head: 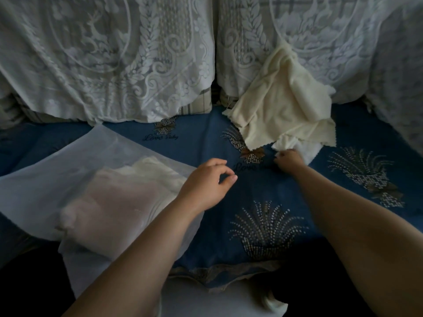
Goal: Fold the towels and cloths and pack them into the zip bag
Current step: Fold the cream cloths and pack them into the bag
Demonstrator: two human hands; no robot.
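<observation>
My right hand (pixel 288 159) pinches the near corner of a white cloth (pixel 297 145) that peeks out under the cream towel (pixel 281 106), which slumps against the lace-covered cushion (pixel 320 53). My left hand (pixel 207 184) hovers loosely spread, holding nothing, just beside the zip bag (pixel 96 179), which already holds folded pieces. Both fabrics look light, limp and unfragile; I judge corners the best hold, since mid-cloth would bunch.

Bare blue cover (pixel 263 186) lies open between the bag (pixel 57 179) at left and the cloths (pixel 281 110) at back right. Lace-draped cushions (pixel 114 65) wall off the rear. The bag's bulging folded load blocks the left side.
</observation>
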